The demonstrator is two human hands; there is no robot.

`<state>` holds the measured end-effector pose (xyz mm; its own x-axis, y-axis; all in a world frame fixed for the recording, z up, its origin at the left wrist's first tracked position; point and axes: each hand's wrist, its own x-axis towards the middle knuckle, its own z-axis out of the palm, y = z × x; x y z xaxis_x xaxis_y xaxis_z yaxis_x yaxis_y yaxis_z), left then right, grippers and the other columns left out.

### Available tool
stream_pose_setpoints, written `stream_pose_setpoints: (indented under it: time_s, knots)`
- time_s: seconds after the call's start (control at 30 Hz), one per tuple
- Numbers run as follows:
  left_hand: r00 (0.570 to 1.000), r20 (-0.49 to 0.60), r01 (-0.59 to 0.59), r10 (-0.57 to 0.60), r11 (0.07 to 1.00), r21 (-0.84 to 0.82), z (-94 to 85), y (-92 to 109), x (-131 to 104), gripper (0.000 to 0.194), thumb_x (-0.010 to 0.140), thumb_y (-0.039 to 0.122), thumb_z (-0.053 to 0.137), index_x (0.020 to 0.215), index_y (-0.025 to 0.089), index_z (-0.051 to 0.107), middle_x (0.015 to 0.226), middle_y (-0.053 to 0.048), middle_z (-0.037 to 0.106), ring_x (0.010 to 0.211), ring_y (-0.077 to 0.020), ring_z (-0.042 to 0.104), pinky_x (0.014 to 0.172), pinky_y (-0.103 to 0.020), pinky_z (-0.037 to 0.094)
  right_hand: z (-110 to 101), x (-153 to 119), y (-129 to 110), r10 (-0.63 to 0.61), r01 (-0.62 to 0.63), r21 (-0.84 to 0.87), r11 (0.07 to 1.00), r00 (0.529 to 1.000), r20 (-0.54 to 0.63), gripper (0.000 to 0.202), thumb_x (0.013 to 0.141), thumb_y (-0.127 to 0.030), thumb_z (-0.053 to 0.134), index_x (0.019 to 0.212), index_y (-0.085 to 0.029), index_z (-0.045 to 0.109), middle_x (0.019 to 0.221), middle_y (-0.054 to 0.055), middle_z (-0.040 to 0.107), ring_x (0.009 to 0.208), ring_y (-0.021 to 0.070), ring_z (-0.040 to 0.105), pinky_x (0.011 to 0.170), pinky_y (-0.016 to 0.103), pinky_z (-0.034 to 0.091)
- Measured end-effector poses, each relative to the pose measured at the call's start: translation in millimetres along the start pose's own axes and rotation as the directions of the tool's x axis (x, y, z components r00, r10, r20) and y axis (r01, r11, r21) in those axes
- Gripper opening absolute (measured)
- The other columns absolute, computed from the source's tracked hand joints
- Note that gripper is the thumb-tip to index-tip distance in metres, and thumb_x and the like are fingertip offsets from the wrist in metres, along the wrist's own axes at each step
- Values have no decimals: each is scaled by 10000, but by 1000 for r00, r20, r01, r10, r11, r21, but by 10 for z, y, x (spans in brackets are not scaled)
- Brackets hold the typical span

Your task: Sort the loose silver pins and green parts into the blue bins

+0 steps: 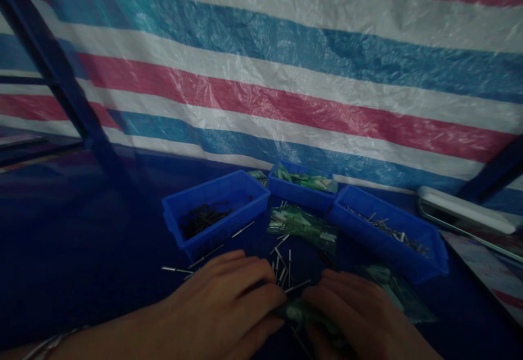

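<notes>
Head view: on the near side of the loose silver pop rivets (pixel 281 277), I have a green-tinted plastic bag (pixel 300 312) between my hands. My left hand (pixel 232 300) pinches one end between thumb and forefinger; my right hand (pixel 359 305) is curled closed over the other. Just beyond the loose rivets lies a filled bag (pixel 300 225), and farther beyond them a blue bin of bagged pieces (pixel 300 194). Left of them sits a bin of dark pieces (pixel 229 233); right of them, a bin of silver rivets (pixel 379 244) and a flat clear bag (pixel 392 289).
</notes>
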<state>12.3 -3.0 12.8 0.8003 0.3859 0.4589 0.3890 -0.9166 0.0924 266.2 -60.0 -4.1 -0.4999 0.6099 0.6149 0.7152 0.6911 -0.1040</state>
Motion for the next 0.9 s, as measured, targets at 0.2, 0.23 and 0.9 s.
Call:
stream_pose_setpoints:
  time_s: [0.2, 0.23, 0.9]
  knots:
    - [995, -74, -71, 73, 997, 24, -46, -21, -50, 562, 1310, 275, 177, 1131, 249, 710, 1009, 47, 842, 942, -120, 818, 969, -238, 640, 51, 63, -7, -6, 4, -39, 999, 998, -57, 320, 824, -43, 573, 989, -264, 735, 920, 10, 859, 735, 174, 833, 694, 239, 648]
    - [993, -85, -74, 76, 997, 28, -43, -18, -46, 553, 1310, 277, 184, 1128, 250, 706, 1006, 48, 843, 938, -122, 821, 963, -239, 643, 56, 72, -5, -5, 2, -47, 999, 999, -52, 295, 851, -60, 620, 1020, -267, 745, 920, 17, 856, 744, 186, 831, 696, 249, 652]
    - [996, -88, -22, 22, 1000, -8, 13, -25, -49, 222, 1207, 170, 523, 1225, 256, 727, 1051, 17, 848, 961, -145, 830, 1003, -230, 677, -34, 139, 11, -34, 32, -72, 997, 999, -27, 523, 1259, -202, 357, 922, -233, 756, 810, 4, 802, 645, 135, 783, 662, 233, 616]
